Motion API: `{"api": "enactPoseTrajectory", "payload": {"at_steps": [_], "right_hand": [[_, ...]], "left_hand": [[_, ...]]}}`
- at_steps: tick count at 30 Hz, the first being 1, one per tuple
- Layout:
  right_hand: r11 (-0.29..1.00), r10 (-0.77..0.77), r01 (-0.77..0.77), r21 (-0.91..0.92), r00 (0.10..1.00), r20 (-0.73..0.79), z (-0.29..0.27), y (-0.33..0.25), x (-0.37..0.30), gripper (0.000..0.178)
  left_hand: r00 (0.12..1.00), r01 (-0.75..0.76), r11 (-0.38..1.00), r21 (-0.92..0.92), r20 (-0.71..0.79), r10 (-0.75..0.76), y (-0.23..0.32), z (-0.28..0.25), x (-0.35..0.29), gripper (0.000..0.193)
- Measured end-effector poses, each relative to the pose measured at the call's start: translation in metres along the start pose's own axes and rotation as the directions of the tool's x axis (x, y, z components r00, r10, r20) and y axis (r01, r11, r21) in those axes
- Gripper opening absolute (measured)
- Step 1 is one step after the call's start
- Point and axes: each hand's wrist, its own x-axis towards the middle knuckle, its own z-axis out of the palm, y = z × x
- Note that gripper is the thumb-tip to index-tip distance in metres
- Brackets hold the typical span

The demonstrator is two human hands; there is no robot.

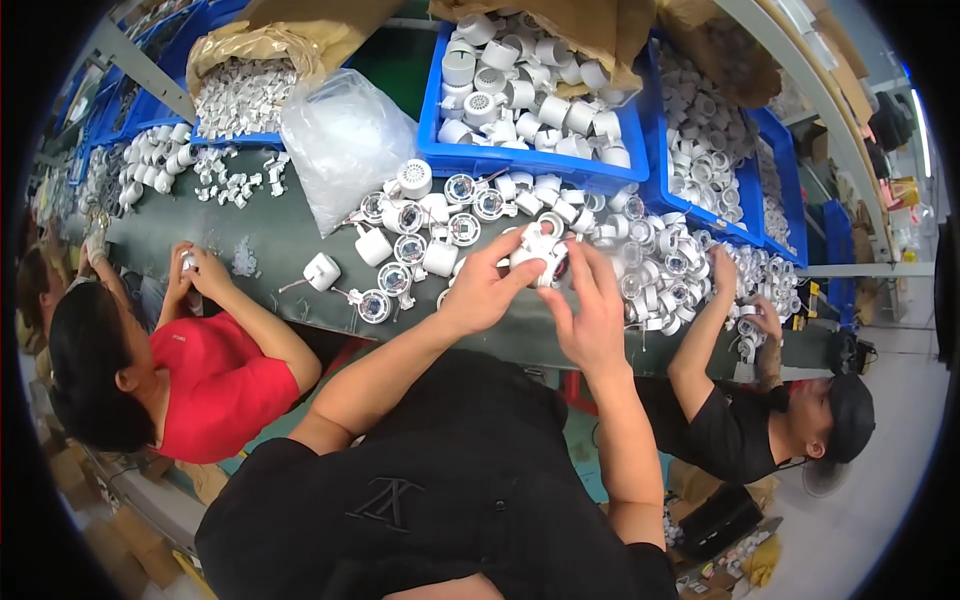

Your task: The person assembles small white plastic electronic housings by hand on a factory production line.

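Above the near edge of the bench, my left hand (492, 283) and my right hand (592, 312) come together on a small white plastic part (541, 250). My left thumb and fingers pinch it from one side, while my right fingers curl round its other side. Its exact shape is partly hidden by my fingers. Just left of my hands lies a group of round white housings (410, 248), several with clear faces and thin wires. To the right spreads a pile of white ring-shaped parts (650, 265).
Beyond my hands stands a blue bin (530, 168) of white cylindrical caps. Another blue bin (705, 222) holds white rings. A clear plastic bag (345, 130) lies on the green bench (250, 215). A person in red (215, 375) works at left, and one in a black cap (850, 415) at right.
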Motion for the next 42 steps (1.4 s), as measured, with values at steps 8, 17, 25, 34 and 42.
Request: {"api": "enactPoseTrajectory", "payload": {"at_steps": [8, 17, 25, 34, 42], "right_hand": [[0.998, 0.002, 0.010, -0.068, 0.986, 0.165, 0.065, 0.028, -0.014, 0.084], [0.858, 0.458, -0.474, -0.201, 0.881, -0.120, 0.057, 0.153, -0.012, 0.043], [0.739, 0.499, -0.434, -0.516, 0.866, -0.014, 0.060, 0.228, -0.007, 0.040], [0.624, 0.394, -0.542, 0.563, 0.841, 0.372, 0.051, 0.128, -0.030, 0.047], [0.754, 0.640, -0.657, -0.007, 0.732, 0.235, 0.114, 0.182, -0.009, 0.041]], "left_hand": [[0.991, 0.085, 0.996, -0.001, -0.104, -0.085, -0.037, -0.007, -0.017, 0.050], [0.677, 0.500, 0.728, 0.468, -0.736, 0.008, -0.032, -0.132, -0.026, 0.080], [0.704, 0.407, 0.306, 0.861, -0.509, 0.495, -0.026, -0.092, 0.003, 0.078], [0.910, 0.280, 0.881, 0.381, 0.187, -0.370, -0.068, 0.002, 0.048, 0.063], [0.764, 0.509, 0.693, -0.510, -0.103, -0.637, -0.068, -0.052, 0.030, 0.045]]}}
